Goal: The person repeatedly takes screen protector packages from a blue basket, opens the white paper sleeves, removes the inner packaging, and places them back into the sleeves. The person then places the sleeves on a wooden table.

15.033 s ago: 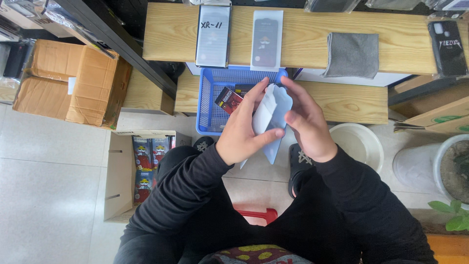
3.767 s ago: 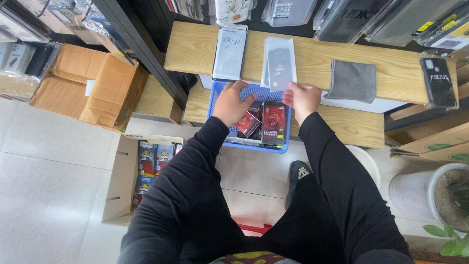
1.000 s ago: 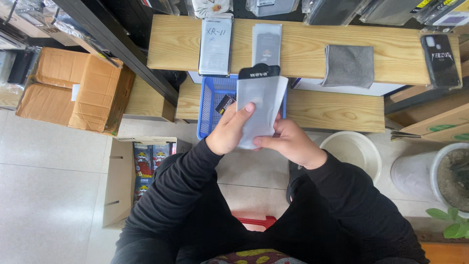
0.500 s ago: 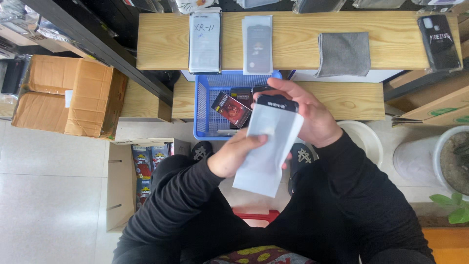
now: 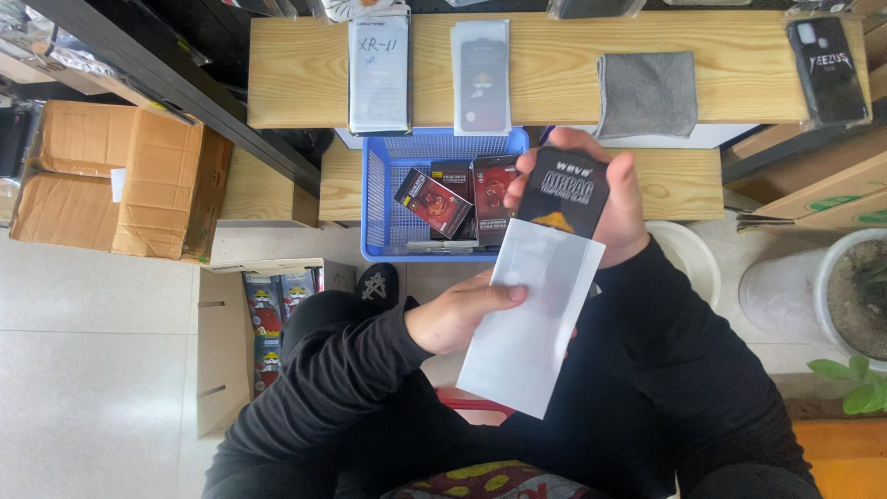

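My right hand (image 5: 617, 199) grips a flat black packet (image 5: 562, 192) at its top, just in front of a blue basket (image 5: 383, 185). My left hand (image 5: 459, 314) pinches the left edge of a white sleeve (image 5: 531, 319) that runs down from the black packet toward my lap. Both pieces lie tilted, joined end to end. Inside the basket lie red and black packets (image 5: 434, 201).
A wooden shelf (image 5: 554, 88) ahead carries two phone-shaped packages (image 5: 380, 74), a grey cloth (image 5: 646, 93) and a black phone case (image 5: 825, 69). Cardboard boxes (image 5: 120, 180) stand to the left, an open carton (image 5: 263, 310) by my knee, and plant pots (image 5: 836, 291) to the right.
The black packet has slid further out of the white sleeve. My left hand has moved down along the sleeve while my right hand stays at the top.
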